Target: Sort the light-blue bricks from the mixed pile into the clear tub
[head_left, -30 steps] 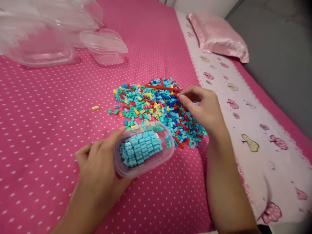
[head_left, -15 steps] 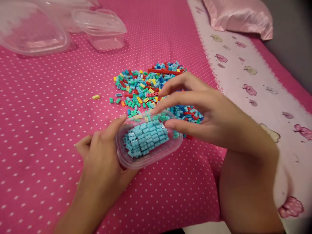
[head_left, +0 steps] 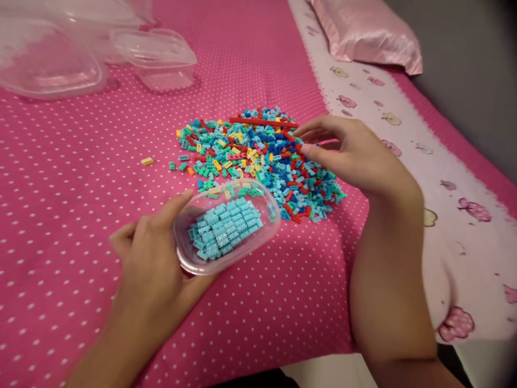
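My left hand (head_left: 155, 253) grips a clear plastic container (head_left: 266, 229) by its left end and from underneath, tilted toward me. Light-blue toy building bricks (head_left: 226, 229) lie packed in neat rows inside it. My right hand (head_left: 343, 153) is over the right side of a loose pile of small building bricks (head_left: 250, 153) in blue, green, red and yellow. Its thumb and fingers are a little apart, with no brick visible between them. Close to those fingertips lies a long red stick-like piece (head_left: 262, 123) across the top of the pile.
Several clear plastic containers (head_left: 163, 78) stand at the far left on the pink dotted bedsheet (head_left: 97, 134). A single yellow brick (head_left: 147, 161) lies left of the pile. At the upper right, a shiny pink pillow (head_left: 367, 35) rests near the grey wall (head_left: 464, 70).
My right hand has moved from above the container to the brick pile, farther up and right. My left hand still holds the container. The whole view has shifted slightly.
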`<action>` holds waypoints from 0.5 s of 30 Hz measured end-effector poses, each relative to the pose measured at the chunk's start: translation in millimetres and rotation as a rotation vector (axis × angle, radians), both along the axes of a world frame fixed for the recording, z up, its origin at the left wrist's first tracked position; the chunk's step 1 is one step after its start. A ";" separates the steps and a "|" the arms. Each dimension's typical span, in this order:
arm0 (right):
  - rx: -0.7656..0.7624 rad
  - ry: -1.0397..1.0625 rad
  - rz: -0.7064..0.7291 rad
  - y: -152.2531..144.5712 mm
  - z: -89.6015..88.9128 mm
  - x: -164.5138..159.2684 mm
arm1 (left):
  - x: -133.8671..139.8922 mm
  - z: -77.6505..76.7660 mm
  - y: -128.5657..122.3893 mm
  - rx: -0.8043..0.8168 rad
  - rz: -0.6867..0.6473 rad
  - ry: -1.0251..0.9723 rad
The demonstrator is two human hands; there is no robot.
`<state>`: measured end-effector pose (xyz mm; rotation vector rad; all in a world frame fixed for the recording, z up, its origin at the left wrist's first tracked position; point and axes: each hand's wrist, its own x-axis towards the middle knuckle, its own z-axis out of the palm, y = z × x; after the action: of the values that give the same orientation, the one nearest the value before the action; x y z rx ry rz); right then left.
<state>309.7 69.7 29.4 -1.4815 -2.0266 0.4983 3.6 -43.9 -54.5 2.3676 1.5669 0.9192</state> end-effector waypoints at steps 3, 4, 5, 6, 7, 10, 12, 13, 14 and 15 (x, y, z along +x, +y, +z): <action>-0.025 -0.102 0.087 1.8 -6.5 -5.4 | -1.0 -0.6 -2.0 0.017 -0.014 0.005; -0.012 -0.133 0.112 1.6 -8.0 -8.9 | -1.3 -0.6 -2.6 0.017 -0.014 0.002; 0.002 -0.163 0.127 1.4 -9.3 -12.3 | -1.5 -0.6 -3.0 0.015 -0.012 -0.001; 0.018 -0.194 0.131 1.1 -10.4 -15.3 | -1.6 -0.4 -3.3 0.010 -0.009 -0.003; 0.031 -0.225 0.121 0.9 -11.6 -17.7 | -1.5 -0.3 -3.4 0.008 -0.004 -0.005; 0.060 -0.289 0.047 0.4 -15.3 -21.9 | -0.4 0.2 -3.1 -0.018 -0.002 0.007; 0.072 -0.305 0.014 0.4 -17.7 -23.1 | 0.6 0.5 -2.5 -0.016 0.003 0.011; 0.075 -0.310 0.008 0.6 -18.6 -23.4 | 1.1 0.6 -2.3 -0.009 0.005 0.009; 0.079 -0.316 0.007 1.0 -19.4 -23.5 | 1.4 0.8 -2.0 -0.001 0.005 0.005; 0.084 -0.324 0.006 1.5 -20.0 -23.4 | 1.5 1.0 -1.8 0.004 0.005 0.000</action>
<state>286.3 71.2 9.4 -1.5865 -2.2667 0.1794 5.1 -45.7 -53.5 2.3678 1.5736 0.9240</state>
